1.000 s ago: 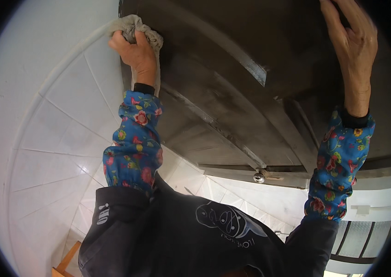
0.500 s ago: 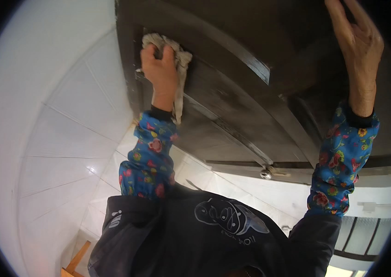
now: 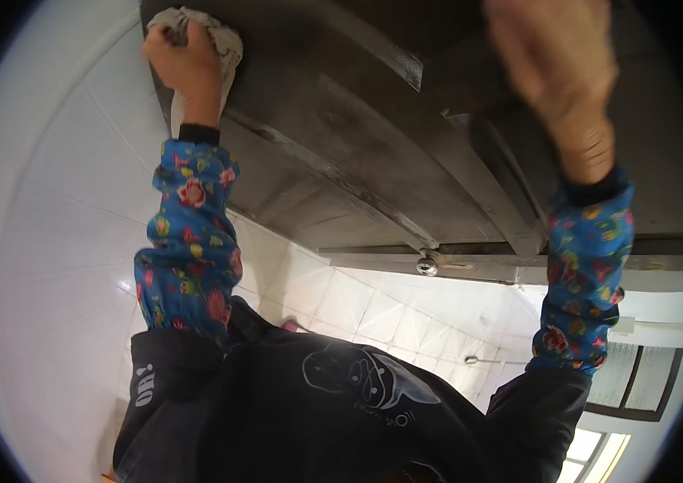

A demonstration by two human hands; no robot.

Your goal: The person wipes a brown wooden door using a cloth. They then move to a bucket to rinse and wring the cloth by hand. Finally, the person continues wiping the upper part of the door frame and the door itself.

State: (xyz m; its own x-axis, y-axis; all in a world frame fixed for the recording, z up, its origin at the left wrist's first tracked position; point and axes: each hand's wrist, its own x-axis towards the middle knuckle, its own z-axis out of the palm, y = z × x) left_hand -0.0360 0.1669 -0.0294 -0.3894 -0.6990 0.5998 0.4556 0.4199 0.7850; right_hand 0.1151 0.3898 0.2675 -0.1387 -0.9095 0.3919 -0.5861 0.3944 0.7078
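Observation:
A dark brown panelled door (image 3: 309,193) with raised mouldings spans the upper part of the view. My left hand (image 3: 187,64) grips a crumpled pale grey cloth (image 3: 227,47) against the door near its left edge, and the cloth's tail hangs beside my wrist. My right hand (image 3: 557,68) is raised over the right side of the door, smeared by motion, its fingers cut off at the top of the picture. Both forearms wear blue flowered sleeve covers (image 3: 188,233). A round metal door knob (image 3: 427,266) sits low on the door, away from both hands.
White tiled wall (image 3: 76,233) runs along the left, close to my left arm. Pale floor tiles (image 3: 301,282) show below the door. At the lower right there is a dark-framed window (image 3: 623,382).
My left hand and the cloth have shifted up and left in the picture, toward the door's edge. My right hand has moved left and blurred. The view itself has shifted somewhat.

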